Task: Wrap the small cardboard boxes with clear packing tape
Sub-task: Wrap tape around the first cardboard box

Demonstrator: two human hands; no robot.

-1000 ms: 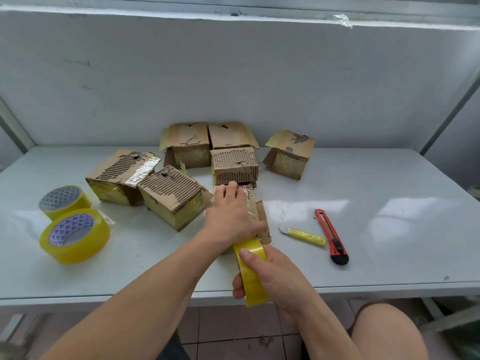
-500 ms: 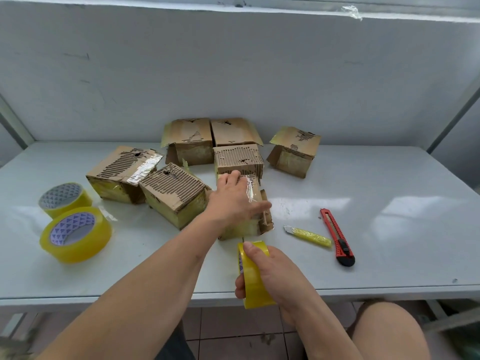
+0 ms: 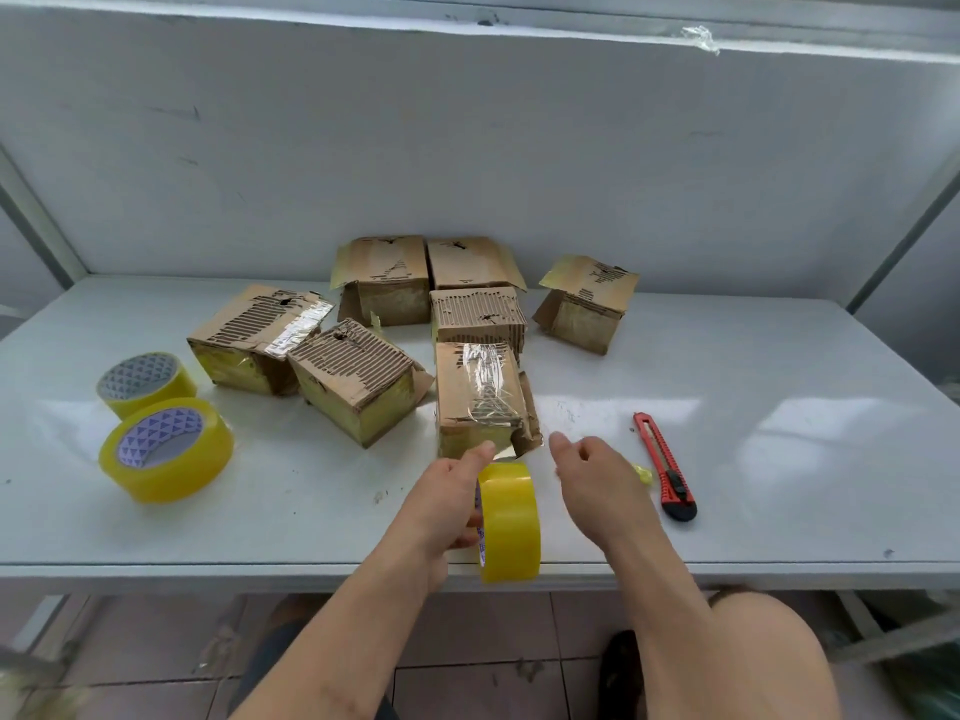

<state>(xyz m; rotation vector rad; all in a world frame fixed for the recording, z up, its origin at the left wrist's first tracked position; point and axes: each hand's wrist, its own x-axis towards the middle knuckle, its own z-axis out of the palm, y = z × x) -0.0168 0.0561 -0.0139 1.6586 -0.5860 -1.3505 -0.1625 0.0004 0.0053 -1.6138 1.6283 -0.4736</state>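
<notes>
A small cardboard box (image 3: 480, 402) stands near the table's front with a shiny strip of clear tape along its top. The strip runs off the box's front edge to a yellow tape roll (image 3: 511, 522) held on edge at the table's front. My left hand (image 3: 449, 504) grips that roll from its left side, one finger stretched toward the strip. My right hand (image 3: 595, 485) hovers just right of the roll, fingers loosely curled and holding nothing. It covers most of a yellow cutter (image 3: 643, 473).
Several more worn cardboard boxes (image 3: 353, 376) cluster behind and left of the taped one. Two further tape rolls (image 3: 166, 449) sit at the left. A red utility knife (image 3: 665, 465) lies to the right. The white table (image 3: 779, 459) ends at a wall behind.
My left hand came off the box top and took the tape roll. My right hand let go of the roll and moved right over the yellow cutter.
</notes>
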